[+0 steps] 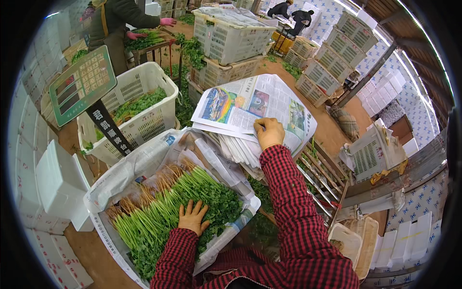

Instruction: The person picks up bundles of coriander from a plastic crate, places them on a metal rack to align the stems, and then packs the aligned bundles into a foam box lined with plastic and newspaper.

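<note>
My left hand [192,219] lies palm down with fingers spread on rows of coriander [169,202], green-stemmed with brown roots. The coriander fills a white crate [112,249] lined with newspaper [231,178], whose sheets drape over the rim. Farther forward and right, my right hand [270,132] has its fingers curled at the near edge of a printed newspaper sheet [231,104]. That sheet tops a thick stack of folded papers [236,150]. My right fingertips are partly hidden.
A scale display panel [82,85] on a black post [110,126] rises at the crate's far left. Behind it is a white crate of greens [164,104]. Metal rails [319,188] run right of my arm. A pink-gloved person [115,29] works over greens; stacked crates [232,36] stand beyond.
</note>
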Tool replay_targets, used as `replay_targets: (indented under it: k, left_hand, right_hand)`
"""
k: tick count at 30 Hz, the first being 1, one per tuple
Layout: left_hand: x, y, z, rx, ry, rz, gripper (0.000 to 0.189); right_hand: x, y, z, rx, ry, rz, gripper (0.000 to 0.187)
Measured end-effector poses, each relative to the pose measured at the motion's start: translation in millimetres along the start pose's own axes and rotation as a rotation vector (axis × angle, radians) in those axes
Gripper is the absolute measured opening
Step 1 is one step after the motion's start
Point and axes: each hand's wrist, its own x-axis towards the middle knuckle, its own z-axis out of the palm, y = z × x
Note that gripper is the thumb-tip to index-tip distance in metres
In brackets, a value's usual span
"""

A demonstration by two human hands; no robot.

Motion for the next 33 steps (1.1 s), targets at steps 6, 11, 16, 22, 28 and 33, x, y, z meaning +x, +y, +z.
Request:
replay_targets:
  k: [6, 11, 16, 22, 28, 33]
  left_hand:
    - [4.6, 9.1, 6.1, -0.046, 0.021, 0.033, 0.065]
    - [3.5, 3.4, 9.5, -0.061, 0.057, 0.037, 0.066]
    - [0.5, 2.9, -1.7, -0.102, 0.040, 0.033, 0.069]
    - [-60.4, 42.5, -71.4, -0.343, 0.508, -0.016, 0.080]
    - [-75.4, 101.4, -145.7, -0.495, 1.026, 0.230, 0.103]
    - [-43.0, 101.2, -188.9, -1.431, 0.734, 0.350, 0.129]
  right_hand:
    - [36.8, 20.9, -14.6, -0.129, -0.048, 0.022, 0.017]
    - [-4.7, 18.1, -48.1, -0.035, -0.022, 0.029, 0.020]
    - [-63.3, 42.6, -94.4, 0.364, 0.425, -0.084, 0.006]
    - [-148.7, 60.5, -167.6, 0.612, 0.341, 0.165, 0.007]
    - [-208.3, 55.3, -203.7, 0.491, 0.366, -0.087, 0.011]
    - [-224.0, 34.5, -217.3, 0.483, 0.290, -0.206, 0.006]
